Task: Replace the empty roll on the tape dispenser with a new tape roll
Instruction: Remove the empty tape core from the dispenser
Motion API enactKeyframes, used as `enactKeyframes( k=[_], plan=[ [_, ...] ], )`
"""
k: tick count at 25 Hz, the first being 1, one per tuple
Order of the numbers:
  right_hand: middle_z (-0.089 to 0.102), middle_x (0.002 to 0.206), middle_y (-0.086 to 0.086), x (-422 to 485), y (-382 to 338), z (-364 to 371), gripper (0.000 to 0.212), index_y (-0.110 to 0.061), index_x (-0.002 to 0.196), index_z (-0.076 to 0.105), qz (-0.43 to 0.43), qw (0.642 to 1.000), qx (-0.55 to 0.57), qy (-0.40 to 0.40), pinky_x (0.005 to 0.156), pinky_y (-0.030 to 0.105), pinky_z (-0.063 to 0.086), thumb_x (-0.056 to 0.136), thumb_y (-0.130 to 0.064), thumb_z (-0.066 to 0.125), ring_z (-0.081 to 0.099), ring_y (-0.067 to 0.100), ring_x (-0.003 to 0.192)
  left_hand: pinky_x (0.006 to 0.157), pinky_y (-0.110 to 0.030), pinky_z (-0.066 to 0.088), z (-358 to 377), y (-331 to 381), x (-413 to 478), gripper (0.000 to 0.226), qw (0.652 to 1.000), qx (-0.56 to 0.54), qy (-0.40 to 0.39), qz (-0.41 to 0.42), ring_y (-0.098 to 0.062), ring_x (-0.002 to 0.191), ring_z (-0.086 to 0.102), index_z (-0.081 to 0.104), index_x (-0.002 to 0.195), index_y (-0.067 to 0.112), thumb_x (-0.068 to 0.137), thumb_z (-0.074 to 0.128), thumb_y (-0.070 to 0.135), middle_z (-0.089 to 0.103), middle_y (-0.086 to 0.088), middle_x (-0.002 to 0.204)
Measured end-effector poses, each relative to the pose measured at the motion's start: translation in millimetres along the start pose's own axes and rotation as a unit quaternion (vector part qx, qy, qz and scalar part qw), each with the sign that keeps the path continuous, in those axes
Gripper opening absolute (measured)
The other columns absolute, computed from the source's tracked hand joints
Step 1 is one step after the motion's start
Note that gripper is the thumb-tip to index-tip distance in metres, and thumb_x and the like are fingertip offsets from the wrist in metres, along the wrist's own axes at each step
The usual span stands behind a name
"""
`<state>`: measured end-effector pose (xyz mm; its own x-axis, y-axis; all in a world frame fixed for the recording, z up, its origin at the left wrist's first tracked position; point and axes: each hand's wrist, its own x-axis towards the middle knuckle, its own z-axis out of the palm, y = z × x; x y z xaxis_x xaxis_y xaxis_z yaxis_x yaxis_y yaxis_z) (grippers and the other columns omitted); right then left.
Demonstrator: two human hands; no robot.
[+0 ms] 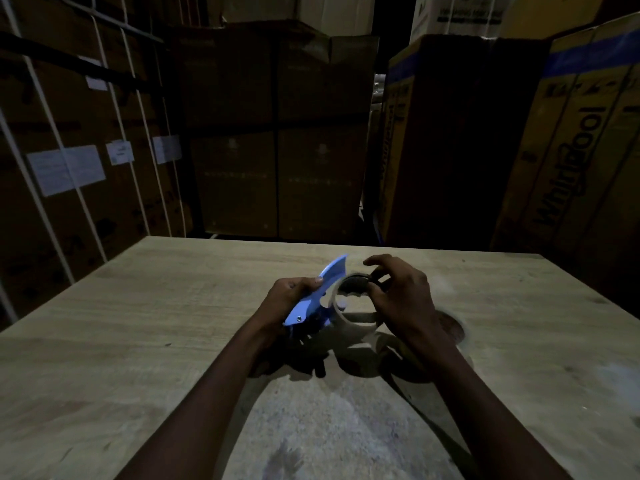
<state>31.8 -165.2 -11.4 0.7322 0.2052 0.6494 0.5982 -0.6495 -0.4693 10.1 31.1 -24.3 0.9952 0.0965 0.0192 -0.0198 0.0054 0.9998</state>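
Note:
A blue tape dispenser [320, 294] is held tilted above the wooden table [138, 323], gripped by my left hand [292, 294] along its left side and handle. A pale cardboard tape ring [349, 318] sits against the dispenser's right face. My right hand [398, 296] curls over the top of that ring, fingertips on a dark part at its upper edge. A second roll [453, 329] lies flat on the table just right of my right wrist, partly hidden by it.
Stacked cardboard cartons [277, 133] wall in the far side of the table. Strapped boxes with white labels [65, 169] stand at the left, tall printed cartons [571, 161] at the right. The light is dim.

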Motion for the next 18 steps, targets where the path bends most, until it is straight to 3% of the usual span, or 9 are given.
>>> enactKeyframes(
  k=[4,8,11,14,18],
  plan=[
    [0.067,0.098,0.003,-1.9,-1.5,-1.2,0.029,-0.020,0.105,0.062,0.008,1.000,0.005,0.005,0.062,0.034,0.057,0.078,-0.017,0.072,0.063,0.010,0.069,0.065,-0.034,0.050,-4.6,-1.6,-2.4,0.037,0.995,-0.085,0.033,-0.032,-0.032,0.074,0.066,0.069,0.098,-0.001,0.084,0.062,0.032,0.070,-0.025,0.091],
    [0.067,0.098,0.007,-3.1,-4.3,3.6,0.026,-0.016,0.104,0.063,0.014,1.000,0.012,0.005,0.063,0.030,0.056,0.079,-0.019,0.071,0.062,0.011,0.067,0.070,-0.039,0.043,-4.1,-0.9,-1.2,0.032,0.994,-0.081,0.076,-0.023,-0.033,0.081,0.060,0.068,0.093,0.004,0.082,0.065,0.034,0.065,-0.024,0.094],
    [0.064,0.109,0.004,-5.1,-4.8,2.5,0.047,-0.022,0.117,0.055,0.019,0.999,0.028,-0.024,0.072,0.034,0.057,0.076,-0.039,0.069,0.062,0.012,0.081,0.075,-0.044,0.043,-4.4,-1.8,0.7,0.032,0.993,-0.078,0.089,-0.014,-0.035,0.084,0.060,0.068,0.088,0.007,0.078,0.068,0.037,0.064,-0.026,0.097],
    [0.051,0.128,-0.001,-8.6,-9.9,1.7,0.081,-0.035,0.134,0.034,-0.016,0.993,-0.011,-0.119,0.088,0.037,0.049,0.064,-0.066,0.062,0.051,0.015,0.108,0.076,-0.045,0.044,-4.3,-1.1,1.0,0.057,0.993,-0.080,0.083,-0.007,-0.036,0.084,0.061,0.070,0.089,0.006,0.055,0.074,0.052,0.066,-0.028,0.099],
    [0.046,0.134,0.005,-10.6,-14.4,6.7,0.093,-0.035,0.139,0.024,-0.053,0.986,-0.062,-0.146,0.089,0.041,0.046,0.060,-0.067,0.062,0.047,0.023,0.114,0.076,-0.045,0.044,-3.8,-4.8,2.1,0.059,0.995,-0.060,0.085,0.008,-0.036,0.083,0.061,0.070,0.083,0.009,0.049,0.071,0.057,0.066,-0.025,0.091]
  ],
)
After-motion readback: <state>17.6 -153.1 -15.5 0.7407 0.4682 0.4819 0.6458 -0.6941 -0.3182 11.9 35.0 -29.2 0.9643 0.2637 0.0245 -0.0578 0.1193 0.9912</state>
